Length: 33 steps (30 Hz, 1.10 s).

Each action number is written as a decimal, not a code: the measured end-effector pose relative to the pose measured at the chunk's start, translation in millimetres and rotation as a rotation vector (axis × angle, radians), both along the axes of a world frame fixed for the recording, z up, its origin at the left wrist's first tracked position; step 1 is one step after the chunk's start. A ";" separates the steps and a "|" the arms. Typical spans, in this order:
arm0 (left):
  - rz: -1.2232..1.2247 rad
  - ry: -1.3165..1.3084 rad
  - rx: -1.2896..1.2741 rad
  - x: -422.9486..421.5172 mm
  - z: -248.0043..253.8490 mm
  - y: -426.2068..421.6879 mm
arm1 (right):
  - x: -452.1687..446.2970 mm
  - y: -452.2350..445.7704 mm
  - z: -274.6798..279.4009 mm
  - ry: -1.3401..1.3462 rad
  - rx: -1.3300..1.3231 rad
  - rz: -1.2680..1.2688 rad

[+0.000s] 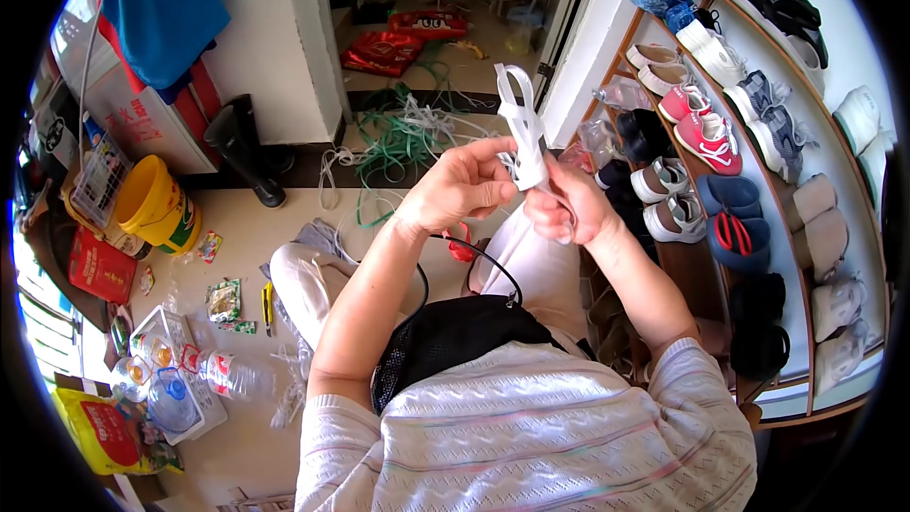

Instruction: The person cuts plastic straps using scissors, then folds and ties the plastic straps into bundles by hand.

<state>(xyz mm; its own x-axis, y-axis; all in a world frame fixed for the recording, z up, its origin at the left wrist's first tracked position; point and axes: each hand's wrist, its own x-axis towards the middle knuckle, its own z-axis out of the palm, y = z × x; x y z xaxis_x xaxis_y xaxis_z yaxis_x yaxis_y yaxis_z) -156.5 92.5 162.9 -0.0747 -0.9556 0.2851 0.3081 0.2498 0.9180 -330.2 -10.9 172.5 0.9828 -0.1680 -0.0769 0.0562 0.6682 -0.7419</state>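
Both hands meet in front of me around a white plastic strap, bent into loops that stand up above my fingers. My left hand pinches the strap's folded lower part from the left. From the right, my right hand is closed round the same bundle, thumb near the fold. A narrow end of strap hangs below the right fingers. How the strap is folded inside the grip is partly hidden. On the floor beyond the hands lies a tangle of green and white straps.
At right stands a shoe rack with several pairs of shoes. Left of me are a yellow bucket, black rubber boots, a yellow cutter knife and a white basket with plastic bottles. Red bags lie past the doorway.
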 end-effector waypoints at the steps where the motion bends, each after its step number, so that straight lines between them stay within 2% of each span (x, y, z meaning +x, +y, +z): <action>1: -0.007 -0.048 0.003 -1.4 4.9 1.2 | 2.1 -1.4 -8.2 -0.015 0.055 0.156; 4: -0.131 -0.203 -0.049 0.1 4.9 0.2 | -1.9 5.1 -16.3 -0.091 0.288 0.392; 7: -0.053 -0.229 -0.018 -4.1 5.0 3.9 | 1.3 7.7 -22.6 -0.097 0.093 0.457; 10: 0.154 -0.331 0.040 -9.3 8.1 8.5 | 3.9 8.5 -14.9 0.198 -0.396 -0.060; 11: 0.263 -0.406 0.047 -10.9 4.0 5.6 | 4.2 6.5 -10.4 0.210 -0.489 -0.185; 12: 0.373 -0.481 0.053 -12.0 -0.1 1.9 | 3.3 3.4 -12.4 0.070 -0.598 -0.266; 14: 0.450 -0.410 0.041 -13.9 -7.2 -5.7 | 6.1 13.5 -6.5 -0.006 -0.829 -0.460; 16: 0.534 -0.364 0.011 -18.5 -14.0 -9.9 | 7.0 18.1 -12.3 0.037 -1.105 -0.524; 17: 0.492 -0.294 -0.001 -19.2 -16.9 -13.5 | 6.2 22.8 -8.2 0.102 -1.029 -0.521; 20: 0.170 -0.039 0.091 -9.6 -5.7 -2.6 | 5.2 14.9 -14.3 0.044 -0.611 -0.386; 25: 0.011 -0.010 0.068 3.3 -4.0 2.8 | 0.1 13.2 -14.7 -0.061 0.186 -0.055; 28: -0.033 -0.059 0.068 0.7 3.6 7.2 | 3.2 10.5 -33.1 -0.216 0.295 0.262; 29: -0.087 0.048 0.050 -0.3 -2.4 5.8 | 6.1 15.8 -35.2 -0.264 0.322 0.319; 31: -0.069 0.042 0.084 -1.7 -3.0 9.4 | 10.1 19.0 -46.0 -0.288 0.245 0.410; 32: -0.042 0.036 0.095 -1.6 -4.6 10.2 | 12.5 19.6 -48.3 -0.265 0.178 0.414; 33: 0.010 0.023 0.092 -1.7 -5.4 10.6 | 10.3 19.1 -46.6 -0.109 0.009 0.236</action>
